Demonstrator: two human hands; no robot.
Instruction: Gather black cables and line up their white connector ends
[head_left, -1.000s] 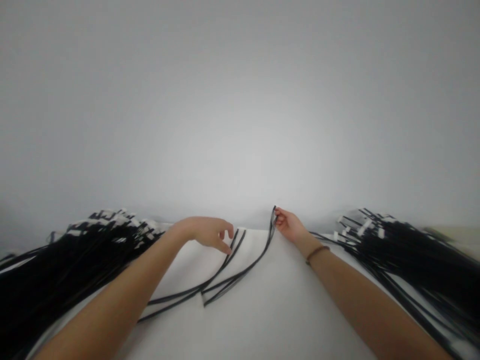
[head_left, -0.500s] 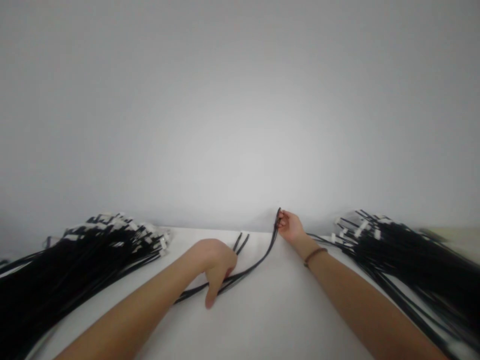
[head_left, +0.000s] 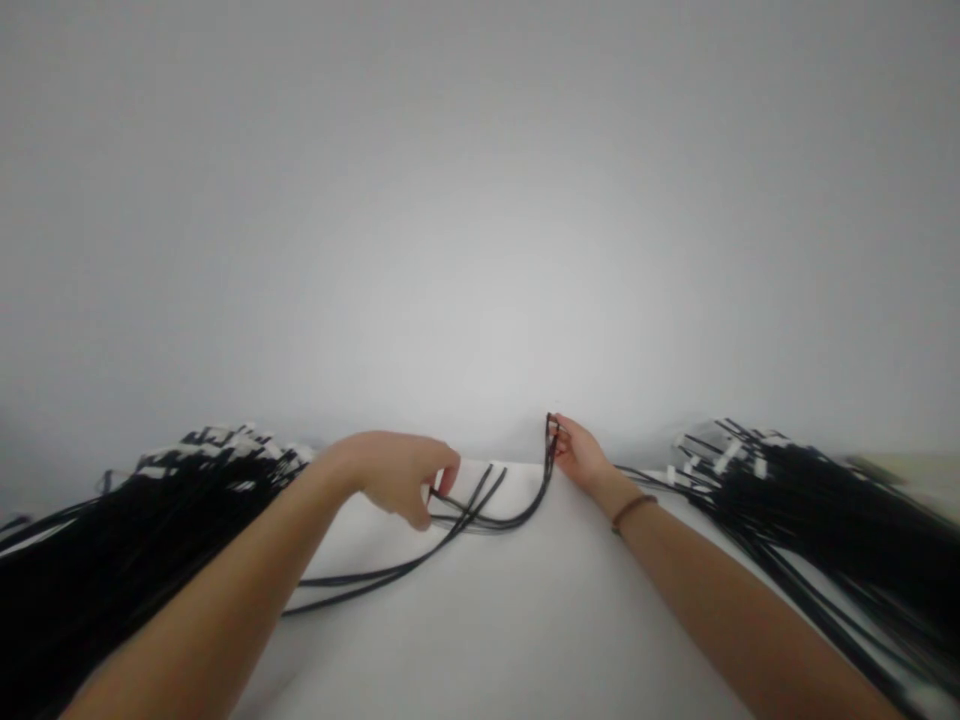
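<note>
Thin black cables (head_left: 517, 520) sag in a curve between my two hands, just above the white table. My right hand (head_left: 579, 452) pinches them at a raised, looped end, fingertips pressed together. My left hand (head_left: 409, 482) closes round their other end, thumb below and fingers above; the exact grip is partly hidden by the hand. Beneath this curve, two more black cables (head_left: 367, 577) lie on the table, their tips pointing toward the wall and crossing under the held ones. Part of their length is hidden behind my left forearm.
A big heap of black cables with white tags (head_left: 217, 480) lies at the left. Another tagged cable heap (head_left: 817, 510) lies at the right, with loose strands reaching toward my right wrist. A plain pale wall (head_left: 480, 250) rises behind the white table (head_left: 525, 630).
My left hand has moved up and left, carrying its end of the cables and leaving two others showing on the table. My right hand stays almost in place.
</note>
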